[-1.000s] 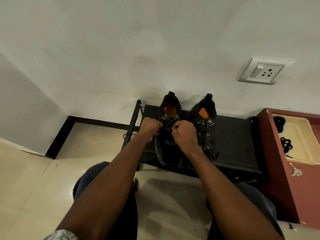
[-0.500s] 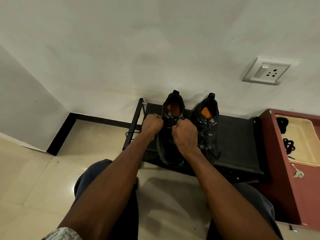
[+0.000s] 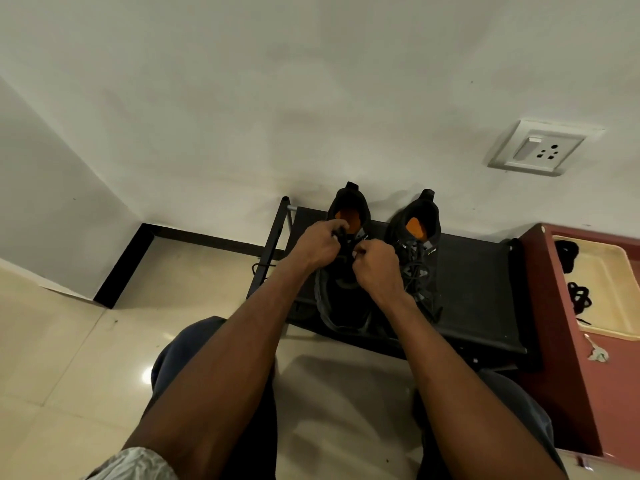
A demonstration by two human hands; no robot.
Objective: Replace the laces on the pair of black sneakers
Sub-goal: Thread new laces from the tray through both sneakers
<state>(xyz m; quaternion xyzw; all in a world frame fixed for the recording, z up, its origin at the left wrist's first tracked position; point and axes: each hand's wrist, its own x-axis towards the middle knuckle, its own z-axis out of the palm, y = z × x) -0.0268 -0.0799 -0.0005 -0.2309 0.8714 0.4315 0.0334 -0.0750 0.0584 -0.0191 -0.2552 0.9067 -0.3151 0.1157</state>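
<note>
- Lacing looks midway: right sneaker (image 3: 417, 258) carries a full lace; left sneaker (image 3: 346, 271), both on the black rack (image 3: 485, 289), is being worked near its collar.
- Left hand (image 3: 317, 245) and right hand (image 3: 375, 268) each have a closed grip pinching its black lace (image 3: 343, 237).
- Cream tray (image 3: 613, 271), right, holds loose black laces (image 3: 578, 296), which I judge to be the old ones or spares.

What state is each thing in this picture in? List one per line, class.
Left sneaker: on rack, being laced.
Right sneaker: on rack, laced, untouched.
Left hand: closed on lace.
Right hand: closed on lace.
Spare laces: bundled in tray.
</note>
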